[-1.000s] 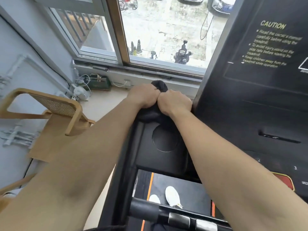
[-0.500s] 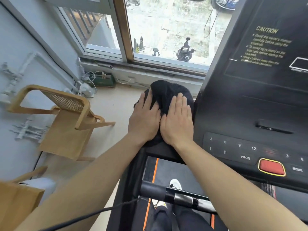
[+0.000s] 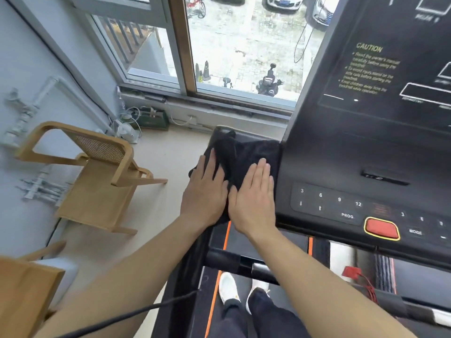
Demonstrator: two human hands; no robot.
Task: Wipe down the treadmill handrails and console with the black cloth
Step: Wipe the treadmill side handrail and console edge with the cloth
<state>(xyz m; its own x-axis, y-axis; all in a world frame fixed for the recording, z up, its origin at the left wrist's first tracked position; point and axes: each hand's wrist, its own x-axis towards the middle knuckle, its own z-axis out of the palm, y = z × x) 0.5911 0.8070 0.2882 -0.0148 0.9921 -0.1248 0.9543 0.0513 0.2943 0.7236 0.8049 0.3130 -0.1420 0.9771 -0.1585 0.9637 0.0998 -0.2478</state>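
Two flat hands press a black cloth onto the treadmill console's left wing.

At frame centre, the left hand (image 3: 203, 191) and right hand (image 3: 252, 200) lie side by side with straight fingers, palms down on the black cloth (image 3: 244, 152), which is spread over the console (image 3: 366, 167) surface just left of the keypad. A handrail (image 3: 241, 264) crosses below the wrists. A wooden chair (image 3: 97, 176) stands at the left, under the window (image 3: 219, 45).

Daylight comes in through a big window (image 3: 244, 45) above a pale floor (image 3: 168, 154), and a wooden chair (image 3: 97, 184) stands by the light blue wall (image 3: 36, 59), near a green box (image 3: 153, 119).
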